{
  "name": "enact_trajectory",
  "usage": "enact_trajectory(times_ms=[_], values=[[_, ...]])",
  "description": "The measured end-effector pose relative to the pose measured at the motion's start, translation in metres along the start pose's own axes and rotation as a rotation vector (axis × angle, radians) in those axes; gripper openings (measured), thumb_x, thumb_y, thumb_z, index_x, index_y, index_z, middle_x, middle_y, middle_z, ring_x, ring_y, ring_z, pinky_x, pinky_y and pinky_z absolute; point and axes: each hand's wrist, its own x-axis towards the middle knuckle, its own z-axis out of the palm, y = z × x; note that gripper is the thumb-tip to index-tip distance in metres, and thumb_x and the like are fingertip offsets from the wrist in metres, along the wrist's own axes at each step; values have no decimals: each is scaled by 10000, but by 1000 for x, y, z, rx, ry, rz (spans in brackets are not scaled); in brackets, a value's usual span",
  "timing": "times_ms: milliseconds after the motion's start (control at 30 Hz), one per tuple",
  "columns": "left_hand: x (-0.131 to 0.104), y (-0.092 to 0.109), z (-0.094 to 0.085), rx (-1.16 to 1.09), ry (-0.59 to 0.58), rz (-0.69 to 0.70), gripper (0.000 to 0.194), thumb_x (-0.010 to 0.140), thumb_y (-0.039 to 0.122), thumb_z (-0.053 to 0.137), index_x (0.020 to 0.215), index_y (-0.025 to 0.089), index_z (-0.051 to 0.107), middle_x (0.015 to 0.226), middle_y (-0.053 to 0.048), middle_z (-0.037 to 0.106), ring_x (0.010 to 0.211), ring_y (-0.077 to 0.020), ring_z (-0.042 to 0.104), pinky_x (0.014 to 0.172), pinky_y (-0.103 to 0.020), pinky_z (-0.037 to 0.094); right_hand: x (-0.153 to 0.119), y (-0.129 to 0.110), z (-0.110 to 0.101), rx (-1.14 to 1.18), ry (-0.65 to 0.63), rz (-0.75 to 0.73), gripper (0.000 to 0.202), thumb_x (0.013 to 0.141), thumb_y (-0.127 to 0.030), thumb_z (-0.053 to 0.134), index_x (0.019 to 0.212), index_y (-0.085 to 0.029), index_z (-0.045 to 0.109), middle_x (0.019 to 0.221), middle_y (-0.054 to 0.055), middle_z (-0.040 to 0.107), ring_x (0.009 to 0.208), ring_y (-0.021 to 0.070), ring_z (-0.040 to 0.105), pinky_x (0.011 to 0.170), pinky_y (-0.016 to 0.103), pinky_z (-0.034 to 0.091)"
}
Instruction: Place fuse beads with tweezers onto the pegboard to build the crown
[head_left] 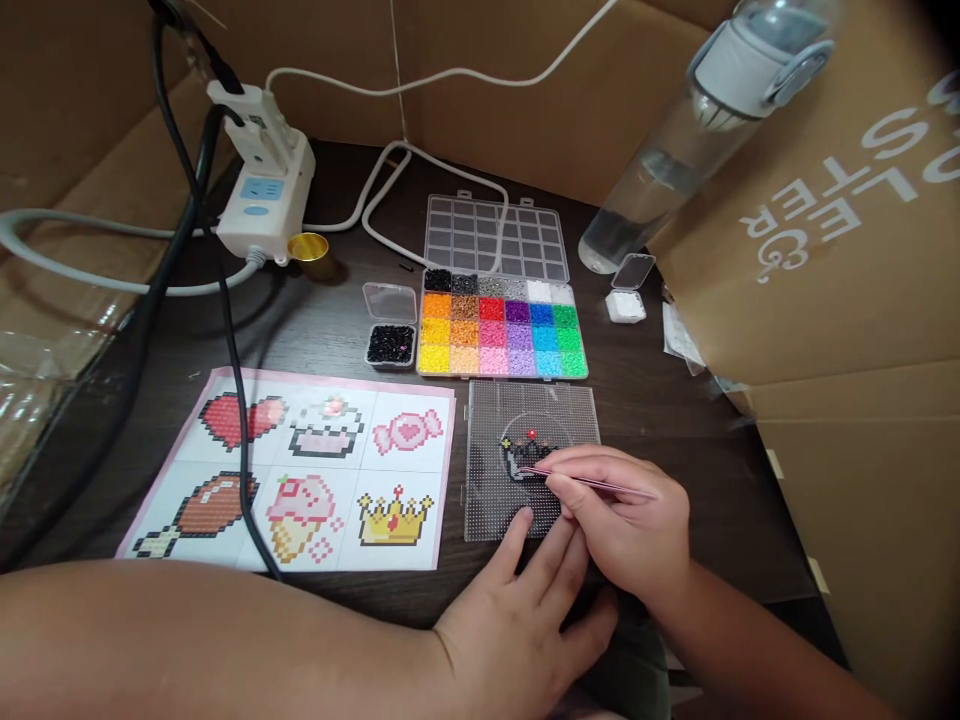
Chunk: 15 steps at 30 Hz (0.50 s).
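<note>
A clear pegboard (487,500) lies on the dark table, with a partial bead pattern (517,462) on it: black and grey beads, a red one on top and a yellow cluster at the left. Pinched in my right hand (630,510) are pink tweezers (600,484), their tips down at the beads. Whether a bead sits between the tips is too small to tell. My left hand (532,610) rests with fingers spread on the board's near edge, partly under my right hand. Left of the board is a pattern sheet (446,480) showing a heart, cake, candy, drumstick, ice cream and crown.
Behind the board stands an open bead box (501,375) with many colours. Beside it are a small box of black beads (391,345) and one of white beads (625,306). A water bottle (637,200), a power strip (281,190) and a gold cup (309,250) stand farther back. A black cable (238,400) crosses the sheet.
</note>
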Motion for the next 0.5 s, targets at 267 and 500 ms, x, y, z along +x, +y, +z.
enact_trajectory(times_ms=[267, 500], values=[[1, 0, 0, -6, -13, 4, 450, 918, 454, 423, 1342, 314, 478, 1419, -144, 453, 1350, -347, 337, 1052, -566, 80, -1, -1, 0, -23, -1, 3, 156, 798, -119, 643, 745, -217, 751, 778, 41, 754, 730, 178, 714, 663, 297, 602], [0, 0, -4, -3, -25, 3, 443, 929, 443, 406, 1345, 309, 476, 1434, -145, 436, 1366, -343, 313, 1055, -564, 68, -1, 0, 0, -14, -4, 2, 154, 799, -111, 646, 742, -214, 744, 784, 37, 751, 733, 171, 708, 664, 291, 600]])
